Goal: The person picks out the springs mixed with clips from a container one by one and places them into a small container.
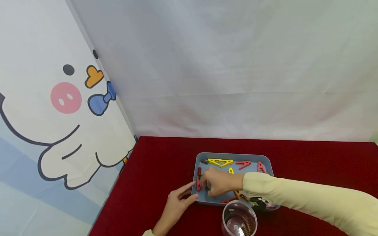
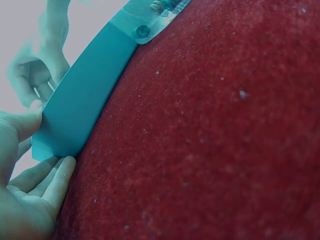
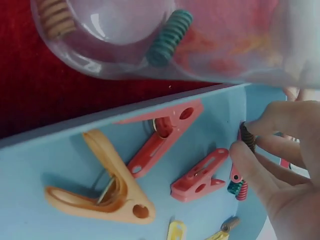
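In the right wrist view, my right hand (image 3: 287, 160) pinches a dark coil spring (image 3: 247, 136) between thumb and fingertip. It is over the left end of the blue-grey tray (image 1: 233, 154), beside a red clip (image 1: 199, 184). A green spring (image 3: 233, 187) and a red spring (image 3: 242, 191) lie just below those fingers. At the tray's near left corner, my left hand (image 1: 175, 203) rests with extended fingers and thumb against the outside; the left wrist view shows its fingertips touching the tray wall (image 2: 85, 100).
A clear plastic jar (image 1: 240, 205) holding springs stands at the tray's near side. Inside the tray lie yellow clips (image 1: 220, 162), an orange clip (image 3: 132, 192), several red clips and a brown spring (image 1: 204, 161). Red cloth (image 1: 159, 164) covers the table, with a white curtain behind.
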